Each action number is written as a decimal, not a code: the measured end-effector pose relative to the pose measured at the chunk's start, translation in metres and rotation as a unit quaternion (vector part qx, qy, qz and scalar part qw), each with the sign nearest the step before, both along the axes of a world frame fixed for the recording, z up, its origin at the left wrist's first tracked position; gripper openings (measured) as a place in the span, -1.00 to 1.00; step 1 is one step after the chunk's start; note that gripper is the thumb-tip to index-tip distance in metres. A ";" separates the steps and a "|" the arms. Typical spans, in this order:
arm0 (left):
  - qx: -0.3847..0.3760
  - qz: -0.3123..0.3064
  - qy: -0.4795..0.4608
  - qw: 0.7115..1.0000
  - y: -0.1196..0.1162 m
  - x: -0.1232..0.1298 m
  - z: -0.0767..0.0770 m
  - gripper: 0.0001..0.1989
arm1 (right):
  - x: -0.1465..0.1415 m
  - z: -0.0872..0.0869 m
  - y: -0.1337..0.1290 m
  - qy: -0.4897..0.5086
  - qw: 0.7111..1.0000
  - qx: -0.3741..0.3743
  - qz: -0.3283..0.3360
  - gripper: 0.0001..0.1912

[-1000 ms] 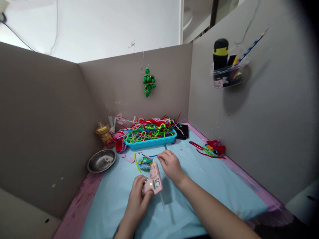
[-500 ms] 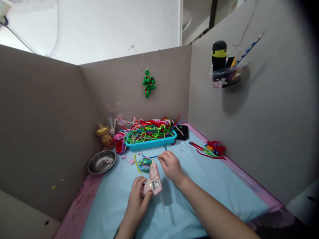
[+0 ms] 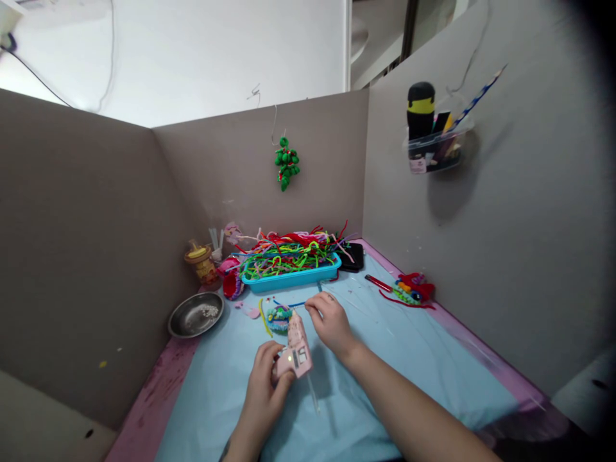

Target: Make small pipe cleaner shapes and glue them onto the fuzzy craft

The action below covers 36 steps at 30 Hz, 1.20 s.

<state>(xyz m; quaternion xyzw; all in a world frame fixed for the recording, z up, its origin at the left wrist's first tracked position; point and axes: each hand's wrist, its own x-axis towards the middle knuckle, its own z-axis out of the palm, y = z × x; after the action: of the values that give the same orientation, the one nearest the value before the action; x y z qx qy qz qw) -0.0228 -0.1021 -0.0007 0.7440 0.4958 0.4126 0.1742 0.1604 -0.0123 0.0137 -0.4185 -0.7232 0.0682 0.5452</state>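
My left hand is wrapped round the handle of a pink glue gun, with a clear glue stick out of its back end. The gun's nozzle points away from me, beside a round blue-green fuzzy piece lying on the blue sheet. My right hand is closed in a pinch just right of the nozzle. A thin pale piece seems to reach from its fingertips toward the nozzle; it is too small to make out. A yellow-green pipe cleaner lies left of the fuzzy piece.
Behind the hands stands a blue tray heaped with coloured pipe cleaners. A metal bowl with small white bits is at left, near a yellow-lidded cup. Red and green fuzzy pieces lie at right. Grey panels enclose the table.
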 end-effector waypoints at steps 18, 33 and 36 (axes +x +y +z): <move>0.020 0.029 -0.003 0.999 0.002 -0.005 -0.013 -0.60 | 0.000 -0.005 0.006 0.047 0.998 -0.019 0.030 -0.83; 0.002 0.030 -0.006 1.000 0.002 -0.003 -0.010 -0.59 | -0.001 -0.003 0.006 0.074 0.996 -0.049 0.031 -0.84; 0.007 0.037 0.003 0.999 0.003 0.000 -0.011 -0.60 | 0.000 0.000 0.005 0.104 0.992 -0.063 0.035 -0.84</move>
<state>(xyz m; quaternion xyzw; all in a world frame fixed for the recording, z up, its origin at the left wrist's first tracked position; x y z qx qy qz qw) -0.0229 -0.0988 -0.0119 0.7274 0.5207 0.4204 0.1517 0.1604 -0.0068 0.0141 -0.4170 -0.6714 0.1758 0.5869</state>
